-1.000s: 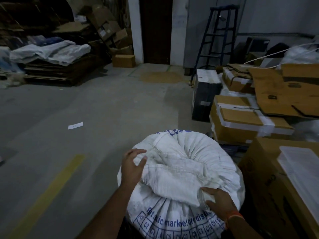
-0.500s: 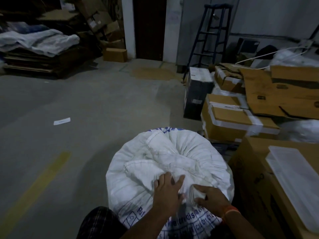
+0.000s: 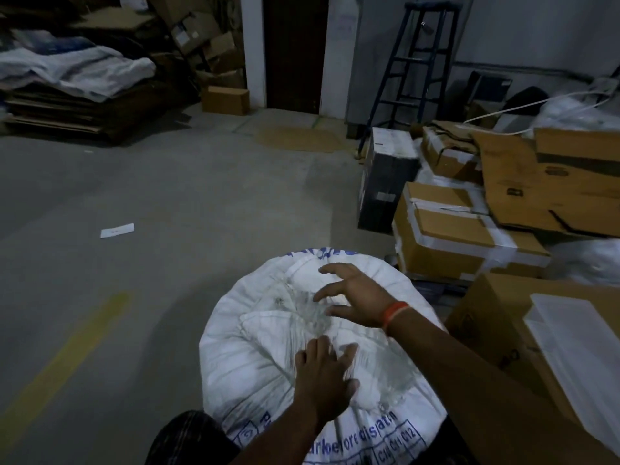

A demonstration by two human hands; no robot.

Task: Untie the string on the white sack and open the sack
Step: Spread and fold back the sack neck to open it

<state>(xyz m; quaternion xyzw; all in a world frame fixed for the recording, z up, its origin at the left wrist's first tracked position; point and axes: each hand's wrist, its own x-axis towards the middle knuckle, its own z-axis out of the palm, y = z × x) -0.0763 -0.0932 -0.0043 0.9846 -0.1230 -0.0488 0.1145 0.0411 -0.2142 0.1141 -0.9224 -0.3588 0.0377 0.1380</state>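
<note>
White sack stood full on the floor at the person's knees, woven cloth looked slippery and floppy, string not discernible; left hand pinched the gathered folds, right hand hovered splayed, holding nothing; best hold looked like the bunched neck.

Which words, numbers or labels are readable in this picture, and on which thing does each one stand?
"before dis...": blue print low on the white sack, with the letters before and after it cut off or folded.
"C10 C11 C12": grid boxes under that print.
Blue letters at the sack's far edge: folded, not readable.
Paper slip on the floor: too small.
Label on the black box: blurred.
Marks on the cardboard sheet: blurred.
</note>
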